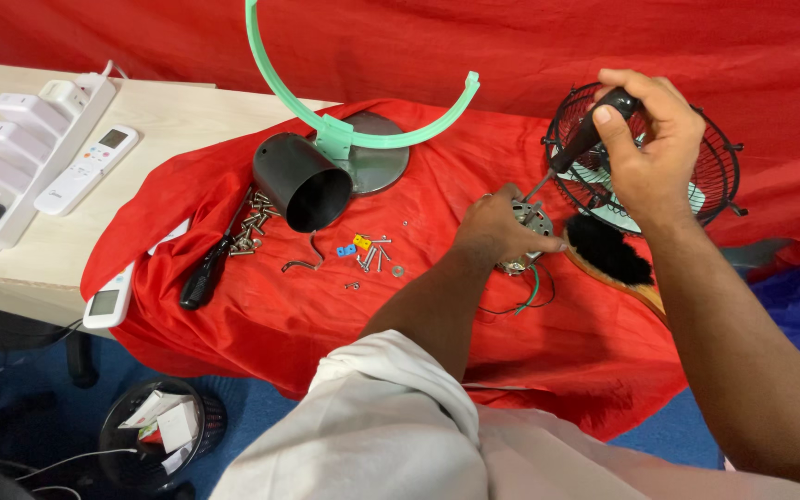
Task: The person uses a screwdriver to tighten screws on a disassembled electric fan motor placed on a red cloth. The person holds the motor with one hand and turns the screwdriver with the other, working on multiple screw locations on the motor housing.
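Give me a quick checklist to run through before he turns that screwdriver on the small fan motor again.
1. Left hand steadies the round metal fan motor on the red cloth: ok.
2. Right hand grips the black-handled screwdriver: ok.
3. Screwdriver tip seated in a screw head: cannot tell, too small.
4. Green and black motor wires lie apart from the tip: ok.
5. Black-bristled wooden brush lies close beside the motor: not ok, crowding it.
6. Loose silver screws gathered away from the cloth's edge: ok.
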